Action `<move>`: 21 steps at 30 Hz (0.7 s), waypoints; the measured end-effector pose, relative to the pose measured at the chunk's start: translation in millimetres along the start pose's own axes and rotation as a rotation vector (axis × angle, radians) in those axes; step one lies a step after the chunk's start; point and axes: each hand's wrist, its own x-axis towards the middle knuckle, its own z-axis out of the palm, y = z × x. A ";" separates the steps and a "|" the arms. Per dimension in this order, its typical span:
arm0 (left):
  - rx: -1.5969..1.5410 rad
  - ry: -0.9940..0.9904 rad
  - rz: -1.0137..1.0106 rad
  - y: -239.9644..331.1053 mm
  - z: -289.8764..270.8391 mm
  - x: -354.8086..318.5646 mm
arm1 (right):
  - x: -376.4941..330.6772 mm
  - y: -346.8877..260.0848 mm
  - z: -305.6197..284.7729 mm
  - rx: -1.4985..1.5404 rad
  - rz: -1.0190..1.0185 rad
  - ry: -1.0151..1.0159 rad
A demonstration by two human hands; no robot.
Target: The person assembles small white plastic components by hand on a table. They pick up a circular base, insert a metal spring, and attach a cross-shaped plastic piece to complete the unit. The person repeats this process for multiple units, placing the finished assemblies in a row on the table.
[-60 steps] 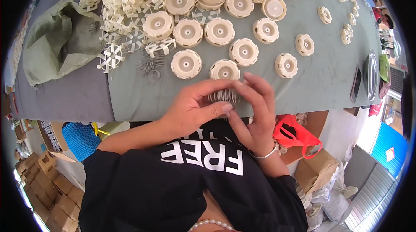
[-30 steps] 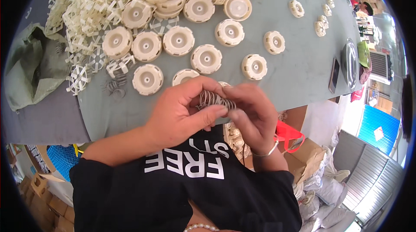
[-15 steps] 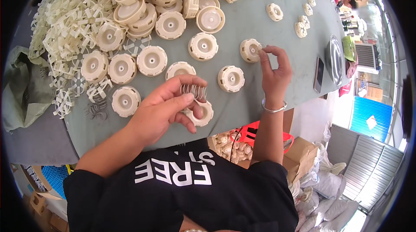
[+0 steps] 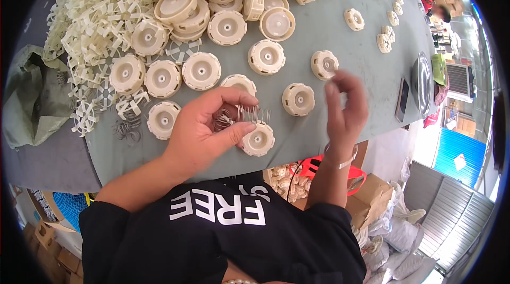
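Note:
Several metal coil springs are in my left hand, one pinched at the fingertips and others bunched against the fingers. Beneath those fingertips lies a round cream plastic housing. My right hand, slightly blurred, has thumb and forefinger apart and holds nothing I can see. Its fingertips are just beside another cream housing, whose middle shows what looks like a coil. Between the hands sits a further housing. Others stand face up in a loose group, such as this housing.
A heap of pale slotted plastic rings and piled housings cover the table's far left. Loose springs lie near its left part. At the right edge are a phone and a metal dish.
My right hand has opened its pinch and drawn back slightly from the far-right housing. My left hand's fingers have closed further round the springs. The whole view has shifted a little.

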 end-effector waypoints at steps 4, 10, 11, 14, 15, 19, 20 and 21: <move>0.330 -0.082 0.140 -6.0 -9.1 -2.4 | -57.1 -59.8 28.1 0.690 0.444 -0.431; -0.186 0.075 -0.428 5.5 -12.9 4.5 | -59.2 -47.8 31.0 0.349 -0.236 -0.234; -0.230 0.051 -0.425 8.7 -16.4 2.9 | -62.4 -46.3 31.4 0.403 -0.243 -0.197; -0.286 -0.041 -0.394 13.6 -16.0 4.4 | -62.1 -45.9 25.5 0.715 0.009 -0.215; -0.245 -0.067 -0.378 11.5 -13.4 2.0 | -63.7 -45.5 23.5 0.801 0.116 -0.216; -0.201 -0.129 -0.413 7.4 -8.9 1.0 | -47.6 -23.2 7.2 0.518 0.139 -0.075; -0.202 -0.134 -0.412 6.4 -7.6 1.1 | -44.0 -11.9 5.3 0.411 0.077 -0.014; -0.197 -0.131 -0.410 5.2 -6.9 0.4 | -38.8 -7.7 4.6 0.247 -0.011 -0.025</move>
